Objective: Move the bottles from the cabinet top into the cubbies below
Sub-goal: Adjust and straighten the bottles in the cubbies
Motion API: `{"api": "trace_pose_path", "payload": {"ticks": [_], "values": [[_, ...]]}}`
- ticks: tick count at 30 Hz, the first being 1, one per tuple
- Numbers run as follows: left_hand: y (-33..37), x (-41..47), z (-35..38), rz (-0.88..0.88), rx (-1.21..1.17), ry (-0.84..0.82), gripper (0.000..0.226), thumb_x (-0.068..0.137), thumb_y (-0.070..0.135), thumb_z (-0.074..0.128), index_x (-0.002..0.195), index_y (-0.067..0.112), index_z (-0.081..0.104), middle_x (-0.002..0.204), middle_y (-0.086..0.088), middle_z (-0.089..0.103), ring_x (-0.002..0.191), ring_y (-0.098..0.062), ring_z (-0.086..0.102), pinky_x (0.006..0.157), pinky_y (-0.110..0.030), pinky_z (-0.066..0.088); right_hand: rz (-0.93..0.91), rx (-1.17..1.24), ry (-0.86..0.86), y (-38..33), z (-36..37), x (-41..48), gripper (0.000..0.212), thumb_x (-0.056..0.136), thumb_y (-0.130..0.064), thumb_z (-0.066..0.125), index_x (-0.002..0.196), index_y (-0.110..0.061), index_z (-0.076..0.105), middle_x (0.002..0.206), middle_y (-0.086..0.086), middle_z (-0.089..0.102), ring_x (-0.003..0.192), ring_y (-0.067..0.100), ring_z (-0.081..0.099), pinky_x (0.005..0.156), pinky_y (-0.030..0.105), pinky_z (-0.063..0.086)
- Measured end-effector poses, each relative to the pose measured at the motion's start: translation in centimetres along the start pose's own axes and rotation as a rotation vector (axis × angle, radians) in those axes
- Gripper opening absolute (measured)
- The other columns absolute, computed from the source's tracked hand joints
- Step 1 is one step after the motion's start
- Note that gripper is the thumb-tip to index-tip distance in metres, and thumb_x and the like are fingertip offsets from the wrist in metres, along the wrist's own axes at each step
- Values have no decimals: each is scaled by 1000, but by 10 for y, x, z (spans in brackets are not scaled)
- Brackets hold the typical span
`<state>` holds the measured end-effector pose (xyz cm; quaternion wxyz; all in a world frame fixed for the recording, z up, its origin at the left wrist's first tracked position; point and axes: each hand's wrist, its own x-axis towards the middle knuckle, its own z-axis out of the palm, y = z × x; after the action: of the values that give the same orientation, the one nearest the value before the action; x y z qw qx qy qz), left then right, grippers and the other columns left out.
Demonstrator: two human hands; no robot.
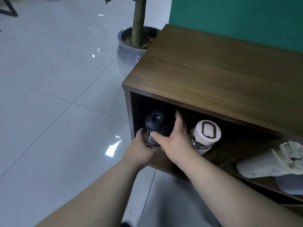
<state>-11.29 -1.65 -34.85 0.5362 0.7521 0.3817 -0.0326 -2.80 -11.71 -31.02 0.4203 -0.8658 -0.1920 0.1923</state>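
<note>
Left hand (139, 149) and right hand (170, 141) both clasping black bottle (155, 126) inside leftmost cubby (188, 171), just beside clear bottle (204, 136); risk: right knuckles nudging that neighbour, toppling it

A bottle (155, 123) stands in the left end of the cabinet's (213, 71) cubby, with the left hand (141, 149) on its near left side and the right hand (172, 138) on its right. Just right of that hand, in the same cubby, stands a capped bottle (205, 135). Shoes (270, 163) lie in the next cubby to the right, and a potted plant (131, 46) sits on the floor behind the cabinet's left end.
</note>
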Motion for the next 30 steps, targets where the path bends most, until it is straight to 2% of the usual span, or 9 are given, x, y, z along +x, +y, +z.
{"api": "trace_pose_path", "payload": {"ticks": [5, 8, 11, 14, 17, 19, 21, 25, 30], "values": [[-2, 9, 4, 71, -24, 59, 111, 46, 65, 64, 149, 33, 38, 126, -3, 73, 112, -30, 70, 76, -35, 52, 34, -51, 10, -3, -1, 15, 118, 66, -46, 86, 157, -32, 12, 161, 0, 32, 145, 24, 37, 111, 36, 33], [-3, 13, 4, 92, 3, 56, 108, 49, 65, 63, 150, 38, 36, 124, 1, 73, 109, -28, 70, 75, -35, 51, 36, -88, 6, -1, -1, 18, 118, 63, -45, 87, 156, -35, 15, 158, -1, 39, 141, 23, 44, 109, 36, 37], [-7, 18, 5, 107, -8, 65, 89, 65, 55, 76, 146, 37, 42, 120, 6, 73, 109, -26, 68, 72, -31, 45, 45, -97, 1, 2, 0, 19, 117, 63, -45, 86, 155, -36, 15, 154, -3, 47, 137, 22, 50, 106, 35, 42], [-10, 22, 6, 103, -9, 84, 74, 81, 42, 79, 146, 31, 46, 121, -2, 72, 111, -29, 67, 68, -28, 39, 66, -120, -3, 2, 2, 19, 117, 59, -53, 82, 155, -35, 17, 152, -2, 50, 135, 24, 53, 107, 38, 45], [-12, 25, 7, 111, -15, 94, 64, 85, 41, 75, 143, 29, 50, 122, -4, 72, 111, -28, 67, 63, -22, 38, 70, -111, 5, 2, 5, 18, 119, 51, -60, 76, 154, -34, 22, 150, -3, 52, 134, 21, 54, 109, 43, 46], [-13, 28, 8, 113, -14, 88, 66, 86, 43, 74, 145, 29, 49, 126, -5, 72, 113, -28, 67, 69, -24, 41, 75, -98, 3, 2, 6, 18, 119, 50, -61, 74, 153, -33, 23, 150, -3, 52, 134, 21, 54, 109, 43, 46], [-14, 30, 8, 108, -8, 85, 69, 87, 44, 74, 148, 29, 46, 130, -6, 71, 115, -28, 67, 75, -28, 43, 71, -93, 5, 3, 6, 17, 118, 52, -60, 75, 154, -30, 24, 151, -2, 51, 135, 21, 52, 110, 42, 45], [-16, 31, 9, 108, -8, 88, 70, 88, 46, 72, 150, 29, 45, 130, -12, 70, 116, -32, 66, 77, -32, 43, 71, -86, -3, 1, 6, 18, 117, 55, -59, 77, 155, -29, 24, 155, -1, 47, 139, 21, 49, 112, 42, 42], [-13, 29, 10, 98, 5, 111, 68, 88, 44, 72, 149, 27, 45, 133, -6, 69, 117, -29, 65, 78, -31, 42, 65, -77, -33, 4, 5, 20, 113, 66, -48, 82, 157, -27, 19, 159, 0, 41, 142, 20, 44, 115, 41, 38]]}}
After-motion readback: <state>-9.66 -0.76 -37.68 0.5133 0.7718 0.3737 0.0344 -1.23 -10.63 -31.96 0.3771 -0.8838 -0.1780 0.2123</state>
